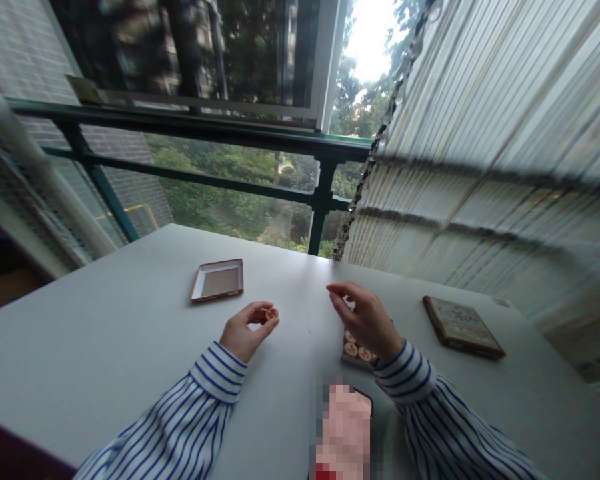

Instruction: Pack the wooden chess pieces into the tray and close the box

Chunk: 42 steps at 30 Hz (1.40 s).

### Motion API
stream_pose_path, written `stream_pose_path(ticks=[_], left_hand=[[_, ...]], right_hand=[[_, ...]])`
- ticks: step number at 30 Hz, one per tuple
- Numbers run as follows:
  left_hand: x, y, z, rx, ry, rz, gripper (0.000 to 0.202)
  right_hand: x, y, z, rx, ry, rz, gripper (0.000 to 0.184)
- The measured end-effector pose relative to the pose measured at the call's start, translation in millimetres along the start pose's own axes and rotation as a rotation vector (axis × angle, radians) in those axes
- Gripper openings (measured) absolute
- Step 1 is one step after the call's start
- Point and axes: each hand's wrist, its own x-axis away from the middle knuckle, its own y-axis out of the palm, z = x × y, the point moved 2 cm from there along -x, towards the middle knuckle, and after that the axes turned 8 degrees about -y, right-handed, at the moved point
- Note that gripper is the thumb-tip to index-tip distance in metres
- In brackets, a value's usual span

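Between the thumb and fingers of my left hand (247, 328) is a round wooden Chinese chess piece (273, 314) with a red character on its face. It is held just above the white table, left of the middle. My right hand (366, 319) hovers over an open box of pieces (359, 362), hiding much of it. The thumb and index fingertips of that hand come together, and no piece shows between them. Several round pieces with red characters lie in the uncovered part of the box.
A shallow, open box lid (218, 295) lies on the white table (130, 347) at the back left. Toward the right is a flat box with a printed top (463, 327). A blurred-out phone-like object (344, 427) is near the front. Green railing (205, 179) and a striped curtain stand behind.
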Motion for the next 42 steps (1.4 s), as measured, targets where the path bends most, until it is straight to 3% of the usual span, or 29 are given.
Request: stream_pose_path(ticks=[11,22,31,42], left_hand=[[3.0,3.7,9.4,-0.063,0.032,0.005,0.030],[3.5,10.0,27.8,-0.168,0.089,-0.025,0.028],[-4.5,29.1,48.2,-0.142,0.134,-0.060,0.027],[-10.2,52.3,69.5,-0.111,0.209,-0.090,0.026]], right_hand=[[14.2,-18.6,13.6,0.007,0.045,-0.005,0.021],[17.9,-25.6,17.7,0.024,0.026,-0.101,0.021],[19.0,-43.9,29.6,0.042,0.090,-0.086,0.020],[17.8,-54.3,27.6,0.129,0.064,-0.085,0.020]])
